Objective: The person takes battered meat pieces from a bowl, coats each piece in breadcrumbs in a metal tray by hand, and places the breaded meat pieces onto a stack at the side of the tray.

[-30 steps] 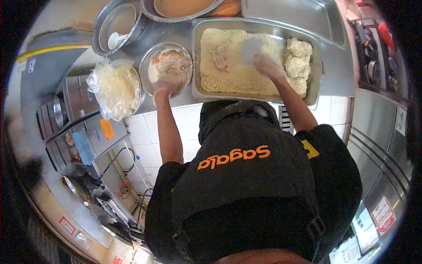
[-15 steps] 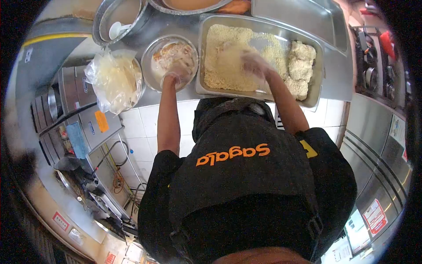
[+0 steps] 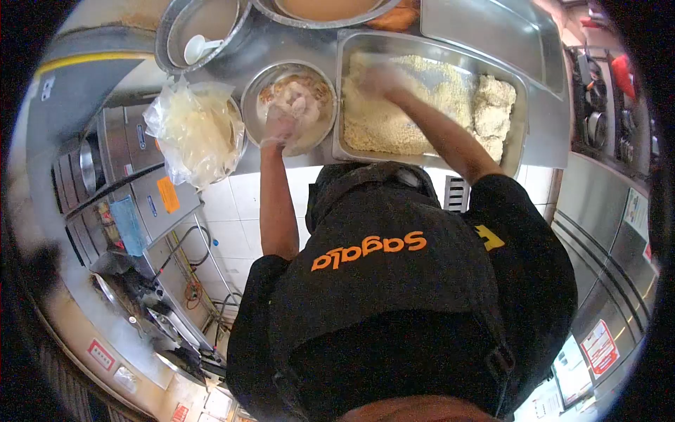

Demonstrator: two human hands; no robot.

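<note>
My left hand (image 3: 283, 126) reaches into a round metal bowl (image 3: 251, 133) of milky batter. Its fingers close on a pale, batter-coated piece of meat (image 3: 301, 104), and other pieces lie at the bowl's far side. My right hand (image 3: 378, 79) is over the left part of a deep metal tray (image 3: 524, 98) that holds pale breadcrumbs (image 3: 383, 133). Motion smears its fingers, so I cannot see whether they hold anything. Several crumb-coated pieces (image 3: 493, 109) sit in a row along the tray's right side, partly behind my right forearm.
Left of the bowl sits a clear plastic bag (image 3: 190, 130) over a round container. Behind are a metal pot (image 3: 165, 49) with a white scoop (image 3: 200, 49) and a wide basin (image 3: 320, 22) of brownish liquid. Another metal tray (image 3: 485, 32) stands at the back right.
My right hand has moved left and away from me across the breadcrumbs. My left hand stays in the bowl, and the pale piece now shows beside its fingers. The view has shifted slightly.
</note>
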